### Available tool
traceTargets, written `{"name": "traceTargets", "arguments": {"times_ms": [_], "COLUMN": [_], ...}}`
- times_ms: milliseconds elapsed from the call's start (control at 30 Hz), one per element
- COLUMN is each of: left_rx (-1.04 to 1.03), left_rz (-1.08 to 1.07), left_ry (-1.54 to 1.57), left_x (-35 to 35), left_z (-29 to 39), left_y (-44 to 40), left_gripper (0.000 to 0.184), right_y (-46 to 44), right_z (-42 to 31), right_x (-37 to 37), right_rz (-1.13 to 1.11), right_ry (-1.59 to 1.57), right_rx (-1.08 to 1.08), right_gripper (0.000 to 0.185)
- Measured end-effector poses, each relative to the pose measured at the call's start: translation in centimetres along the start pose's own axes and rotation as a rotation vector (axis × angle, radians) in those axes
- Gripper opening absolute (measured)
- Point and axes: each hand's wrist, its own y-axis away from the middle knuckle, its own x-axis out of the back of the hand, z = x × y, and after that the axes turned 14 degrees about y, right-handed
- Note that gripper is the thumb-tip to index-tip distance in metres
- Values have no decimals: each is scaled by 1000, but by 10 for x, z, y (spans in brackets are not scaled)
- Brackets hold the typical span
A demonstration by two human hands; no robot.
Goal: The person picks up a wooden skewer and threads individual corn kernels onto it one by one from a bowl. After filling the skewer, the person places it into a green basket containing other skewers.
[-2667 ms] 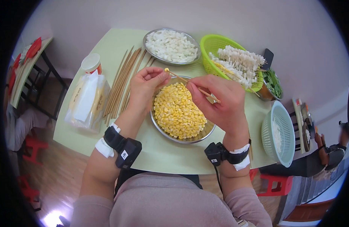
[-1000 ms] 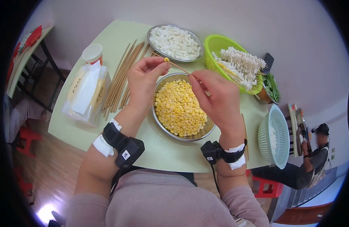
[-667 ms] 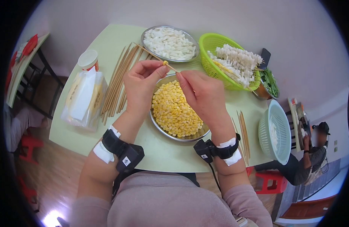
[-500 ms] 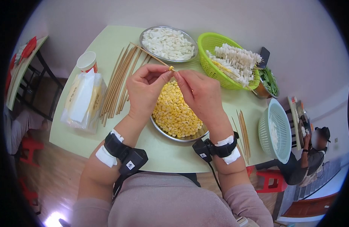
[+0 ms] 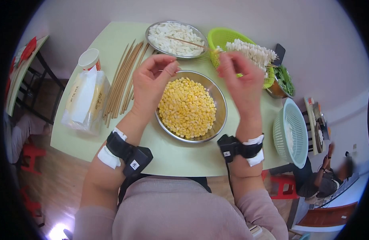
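My right hand [image 5: 244, 78] is closed and blurred, pinching a bamboo skewer [image 5: 186, 41] whose thin end reaches left above the plate of white cut pieces [image 5: 168, 30]. A small yellowish bit, probably corn, shows on the skewer near my fingers, but it is blurred. My left hand [image 5: 152, 78] hovers at the upper left rim of a steel bowl [image 5: 222, 114]. Its fingers are curled and the thumb stands slightly apart, with nothing visible between them. Loose yellow corn kernels [image 5: 186, 108] are heaped in the bowl.
Bamboo skewers [image 5: 124, 82] lie left of the bowl, near a tissue pack [image 5: 86, 102] and a paper cup [image 5: 89, 60]. A green basket [image 5: 224, 36] holds loaded white skewers [image 5: 252, 52]. Beside it are greens [image 5: 284, 82] and a pale blue basket [image 5: 290, 132]. Another person [image 5: 324, 180] sits at right.
My hands have come apart. The right hand has moved right with the skewer, which has left my left fingers. The bowl's rim is now more exposed. The person at right has shifted.
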Motion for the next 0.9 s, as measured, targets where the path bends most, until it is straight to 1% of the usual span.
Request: {"name": "traceTargets", "arguments": {"times_ms": [33, 67, 100, 133, 167, 200, 233, 267, 300, 367, 400, 467, 500, 567, 600, 700, 900], "left_rx": [-1, 23, 29, 63, 95, 97, -10, -120, -114, -17, -14, -2, -3, -34, -33, -39, -11], "left_rz": [7, -4, -12, -90, -169, -177, -297, -418, -426, -596, -607, -683, -695, -678, -687, -696, -683], "left_ry": [-79, -146, -152, -335, -517, -523, -727, -928, -934, -1031, -1036, -1156, -1161, -1166, -1167, -1161, -1174], "left_x": [3, 7, 11, 15, 16, 16, 15, 15, 15, 15, 15, 14, 14, 15, 15, 14, 12], "left_z": [1, -2, -4, -6, -7, -7, -7, -7, -8, -11, -12, -12, -12, -13, -12, -9, -8], "left_y": [-3, -6, -7, -8, -9, -9, -6, -5, -4, 0, 0, 0, 0, 2, 2, 3, 4], "left_gripper": [17, 16, 16, 15, 14, 14, 14, 14, 14, 15, 15, 16, 16, 14, 14, 13, 10], "right_y": [-3, -4, -6, -7, -9, -9, -9, -8, -9, -8, -8, -8, -8, -6, -6, -4, -3], "right_z": [1, 4, 6, 8, 12, 15, 16, 14, 11, 6, 4, 1, 0, -1, 0, -6, -5], "right_x": [10, 21, 33, 43, 51, 57, 62, 63, 62, 58, 54, 45, 41, 32, 24, 13, 4], "right_rz": [71, 77, 91, 105, 111, 133, 152, 154, 158, 145, 153, 146, 156, 73, 58, 89, 78], "right_ry": [-98, -99, -50, 0, -3, 11, 25, -53, -57, -202, -204, -38, -38, 56, 9, -4, 22], "right_rx": [-47, -58, -50, -41, -48, -42, -37, -68, -78, -58, -67, 109, 100, 179, 178, 180, 208], "right_gripper": [17, 17, 13, 9, 9, 8, 8, 8, 8, 9, 9, 9, 9, 9, 11, 14, 15]}}
